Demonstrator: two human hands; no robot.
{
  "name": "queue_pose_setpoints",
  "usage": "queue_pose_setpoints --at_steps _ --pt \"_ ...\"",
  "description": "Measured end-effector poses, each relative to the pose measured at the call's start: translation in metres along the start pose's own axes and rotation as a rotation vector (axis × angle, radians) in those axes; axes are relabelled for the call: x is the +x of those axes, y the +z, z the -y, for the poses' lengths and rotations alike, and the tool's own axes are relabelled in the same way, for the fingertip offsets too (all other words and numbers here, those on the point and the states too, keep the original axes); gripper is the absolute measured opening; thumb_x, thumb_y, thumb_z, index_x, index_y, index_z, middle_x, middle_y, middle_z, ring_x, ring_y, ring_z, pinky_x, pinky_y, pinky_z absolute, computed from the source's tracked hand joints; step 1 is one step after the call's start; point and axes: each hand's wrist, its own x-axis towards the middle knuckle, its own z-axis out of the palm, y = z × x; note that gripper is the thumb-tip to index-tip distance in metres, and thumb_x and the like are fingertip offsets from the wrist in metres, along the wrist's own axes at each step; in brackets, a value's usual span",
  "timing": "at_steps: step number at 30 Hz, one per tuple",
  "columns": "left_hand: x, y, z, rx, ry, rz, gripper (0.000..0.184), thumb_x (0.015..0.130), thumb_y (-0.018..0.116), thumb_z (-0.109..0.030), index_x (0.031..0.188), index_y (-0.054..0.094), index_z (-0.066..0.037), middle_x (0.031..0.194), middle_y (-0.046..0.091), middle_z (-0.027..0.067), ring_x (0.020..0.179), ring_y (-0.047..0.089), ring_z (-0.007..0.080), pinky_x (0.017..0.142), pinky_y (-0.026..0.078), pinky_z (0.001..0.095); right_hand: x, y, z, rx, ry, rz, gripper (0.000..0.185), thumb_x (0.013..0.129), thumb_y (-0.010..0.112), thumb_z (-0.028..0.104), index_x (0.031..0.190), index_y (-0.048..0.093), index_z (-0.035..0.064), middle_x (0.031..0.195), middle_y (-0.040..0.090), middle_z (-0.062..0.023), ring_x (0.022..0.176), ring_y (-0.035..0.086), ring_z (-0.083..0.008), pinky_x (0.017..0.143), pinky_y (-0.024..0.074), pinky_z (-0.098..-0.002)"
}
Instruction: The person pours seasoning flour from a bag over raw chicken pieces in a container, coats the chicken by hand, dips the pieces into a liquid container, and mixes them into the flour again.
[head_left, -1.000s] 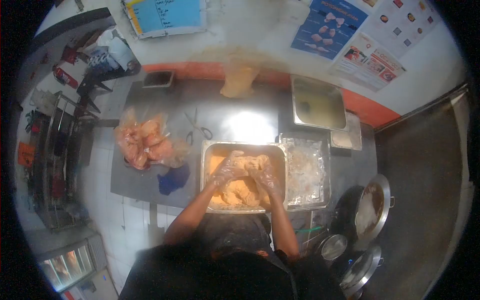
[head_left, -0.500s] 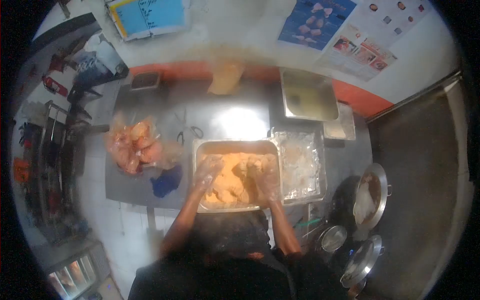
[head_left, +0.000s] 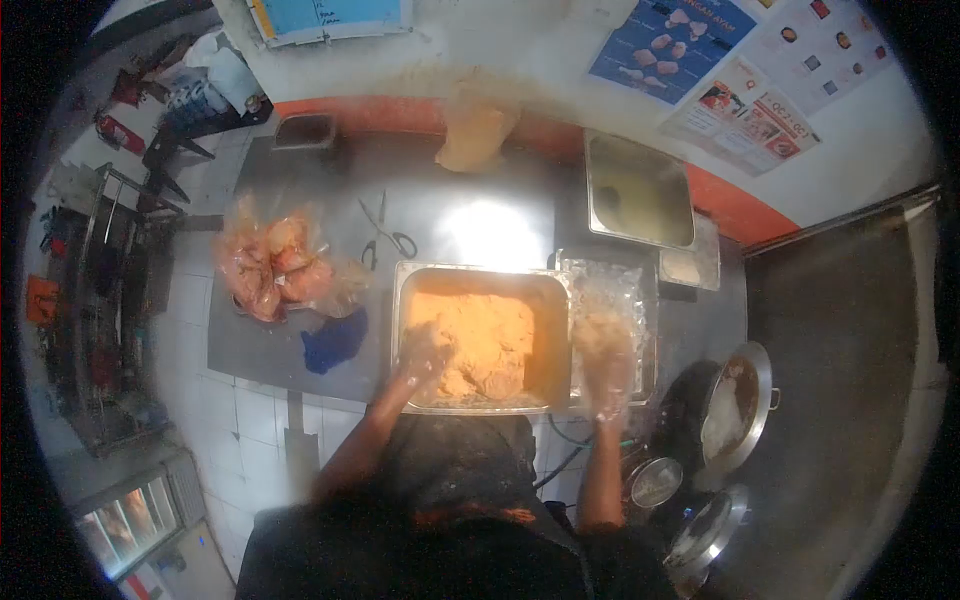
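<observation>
A deep metal pan (head_left: 483, 268) of orange-tinted flour (head_left: 480, 325) stands in front of me at the table's front edge. My left hand (head_left: 425, 362), in a flour-dusted clear glove, rests at the pan's left side, fingers apart on the flour. A coated lump (head_left: 502, 384) pokes out near the front of the pan. To the right, my gloved right hand (head_left: 607, 372) is over a plastic-covered tray (head_left: 642, 290), closed around a flour-coated chicken piece (head_left: 605, 330). The piece is somewhat blurred; whether it touches the tray I cannot tell.
Plastic-bagged raw chicken (head_left: 280, 265), a blue cloth (head_left: 335, 340) and scissors (head_left: 385, 235) lie left on the steel table (head_left: 375, 160). Behind the tray stands a metal container of liquid (head_left: 640, 190). Wide pans (head_left: 738, 408) sit low at right. A paper bag (head_left: 475, 138) leans at the back.
My right hand has moved right, out of the flour pan and over the plastic-covered tray, carrying a coated chicken piece. My left hand stays at the pan's left side. The view has shifted slightly.
</observation>
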Motion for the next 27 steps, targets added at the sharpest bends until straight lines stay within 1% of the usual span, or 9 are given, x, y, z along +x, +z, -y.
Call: queue_pose_setpoints --at_steps 3,7,8,10,13,17,19,21,27 --pt "-0.021 0.001 -0.011 -0.088 -0.081 -0.054 0.07 0.084 0.068 -0.037 0.138 0.041 0.001 0.123 0.062 0.0192 0.107 0.062 0.0294 0.093 0.049 0.0368 -0.027 0.073 -0.011 -0.051 0.103 0.388 0.049 0.087 0.066 0.038 0.119 0.061 0.0022 0.111 0.065 -0.0206 0.106 0.061 -0.037 0.089 0.0487 -0.0406" --pt "-0.006 0.006 -0.011 0.377 0.02 0.647 0.055 0.098 0.033 -0.007 0.152 0.024 -0.011 0.153 0.03 0.0198 0.137 0.037 0.0286 0.113 0.032 0.0362 -0.045 0.169 -0.033 0.028 0.053 0.455 0.07 0.083 0.064 0.055 0.121 0.058 -0.0036 0.116 0.062 -0.0291 0.114 0.056 -0.0443 0.091 0.0477 -0.0425" --pt "-0.008 0.012 -0.007 -0.346 -0.115 0.523 0.054 0.099 0.032 -0.008 0.152 0.022 -0.009 0.155 0.027 0.0159 0.141 0.031 0.0255 0.117 0.026 0.0365 -0.03 0.161 -0.003 0.092 0.236 0.543 0.073 0.082 0.065 0.055 0.121 0.057 -0.0061 0.116 0.061 -0.0313 0.113 0.057 -0.0436 0.091 0.0475 -0.0434" --pt "0.0 0.035 0.014 -1.046 -0.239 0.349 0.054 0.1 0.031 -0.009 0.152 0.02 -0.007 0.157 0.024 0.012 0.144 0.026 0.0223 0.12 0.02 0.0368 -0.025 0.139 0.038 0.22 0.494 0.563 0.076 0.082 0.066 0.056 0.119 0.057 -0.01 0.117 0.06 -0.0314 0.109 0.06 -0.0409 0.091 0.0474 -0.0449" --pt "0.029 0.08 0.056 -0.707 0.224 0.134 0.051 0.101 0.031 -0.015 0.147 0.024 0.005 0.154 0.025 0.0192 0.14 0.033 0.0276 0.116 0.032 0.0363 -0.017 0.167 -0.011 0.313 0.353 0.68 0.074 0.083 0.064 0.055 0.12 0.056 -0.0078 0.118 0.059 -0.0299 0.11 0.058 -0.0392 0.091 0.0468 -0.0441" --pt "0.051 0.07 0.039 -1.085 -0.029 0.066 0.06 0.099 0.042 -0.028 0.147 0.026 0.004 0.153 0.028 0.0214 0.138 0.035 0.0349 0.116 0.03 0.0401 0.0 0.156 -0.028 0.222 0.276 0.741 0.067 0.086 0.057 0.053 0.127 0.052 -0.0001 0.125 0.056 -0.0256 0.117 0.055 -0.0367 0.097 0.0433 -0.0431" --pt "0.044 0.026 -0.01 0.151 -0.11 0.003 0.059 0.099 0.043 -0.036 0.147 0.034 -0.005 0.146 0.045 0.012 0.114 0.058 0.0299 0.101 0.042 0.0458 -0.002 0.153 -0.028 0.155 0.285 0.694 0.064 0.088 0.053 0.052 0.13 0.05 0.0037 0.129 0.055 -0.0234 0.12 0.053 -0.0354 0.099 0.0416 -0.0427" --pt "0.05 0.036 -0.005 0.167 -0.094 0.004 0.059 0.097 0.047 -0.035 0.149 0.035 -0.011 0.144 0.047 0.0094 0.099 0.064 0.0287 0.087 0.048 0.0513 -0.01 0.162 -0.019 0.106 0.265 0.643 0.062 0.09 0.049 0.051 0.134 0.048 0.0076 0.132 0.053 -0.0212 0.123 0.051 -0.0342 0.102 0.0398 -0.0422" --pt "0.094 0.049 0.014 -0.382 0.1 0.56 0.076 0.097 0.028 -0.063 0.153 0.02 -0.013 0.159 0.016 0.0149 0.147 0.014 0.0334 0.117 0.018 0.0544 0.007 0.191 -0.034 0.106 0.144 0.935 0.057 0.096 0.038 0.049 0.144 0.042 0.0191 0.143 0.049 -0.0148 0.132 0.045 -0.0304 0.11 0.0346 -0.0408"
